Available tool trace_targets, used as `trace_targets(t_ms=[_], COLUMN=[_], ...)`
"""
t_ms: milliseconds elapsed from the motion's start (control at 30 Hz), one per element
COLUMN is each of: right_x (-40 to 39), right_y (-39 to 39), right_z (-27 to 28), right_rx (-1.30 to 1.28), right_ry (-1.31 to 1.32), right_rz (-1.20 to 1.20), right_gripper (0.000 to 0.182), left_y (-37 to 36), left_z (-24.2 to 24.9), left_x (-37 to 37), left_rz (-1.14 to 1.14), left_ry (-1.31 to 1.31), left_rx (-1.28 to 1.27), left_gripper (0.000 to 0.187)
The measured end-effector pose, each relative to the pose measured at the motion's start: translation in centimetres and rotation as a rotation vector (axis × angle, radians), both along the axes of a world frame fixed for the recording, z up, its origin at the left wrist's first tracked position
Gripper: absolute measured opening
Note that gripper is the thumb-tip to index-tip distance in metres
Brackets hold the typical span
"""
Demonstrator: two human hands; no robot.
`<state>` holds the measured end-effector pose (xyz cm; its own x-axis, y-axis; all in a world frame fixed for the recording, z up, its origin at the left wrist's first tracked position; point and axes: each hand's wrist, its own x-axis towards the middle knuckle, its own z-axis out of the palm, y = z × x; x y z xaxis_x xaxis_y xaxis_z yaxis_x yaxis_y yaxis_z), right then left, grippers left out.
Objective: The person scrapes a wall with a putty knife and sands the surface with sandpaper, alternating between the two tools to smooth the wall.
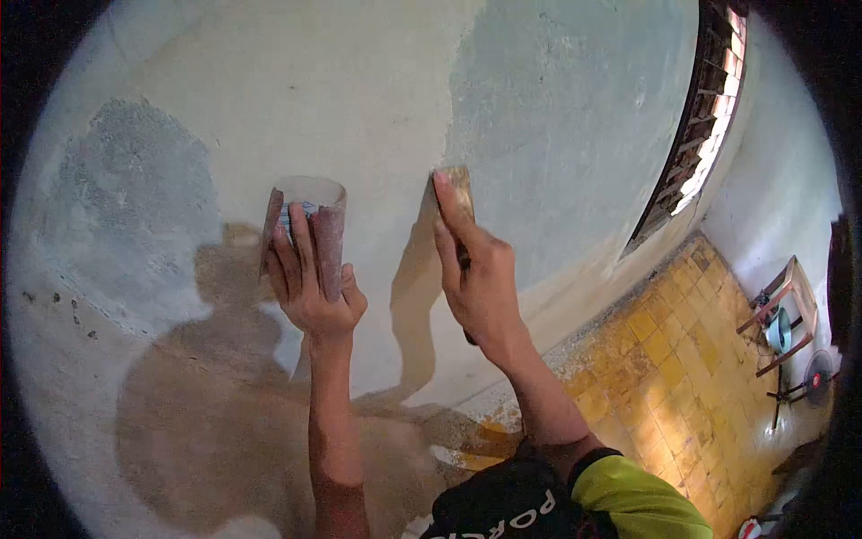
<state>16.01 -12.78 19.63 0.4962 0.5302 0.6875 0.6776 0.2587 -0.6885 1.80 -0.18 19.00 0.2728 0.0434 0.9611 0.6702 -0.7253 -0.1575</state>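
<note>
My left hand [314, 287] presses a curled sheet of sandpaper [329, 247] against the wall [359, 108]. Its brown side edges roll inward around my fingers, and blue print shows on the pale backing. To the right, my right hand [480, 269] grips a scraper [461, 187], with the index finger stretched along its blade. The blade lies at the wall beside the border between a cream area and a grey-green patch [557, 99]. Most of the scraper's handle is hidden in my palm; a dark end shows below.
Another grey patch [139, 180] marks the wall at left. A window with bars [696, 144] is at upper right. On the yellow tiled floor [664, 359] stand a wooden stool [795, 296], a teal bowl [779, 332] and a fan [815, 382].
</note>
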Motion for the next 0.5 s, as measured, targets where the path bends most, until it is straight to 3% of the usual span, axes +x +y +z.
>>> trace_targets(t_ms=[500], right_x=[0.4], right_y=[-0.4], right_z=[-0.1], right_rx=[0.003], right_ry=[-0.026], right_rz=[-0.006], right_gripper=[0.057], left_y=[0.4], left_z=[-0.6], left_x=[-0.5], left_rz=[0.006], left_ry=[0.058], left_rx=[-0.02], left_gripper=[0.06])
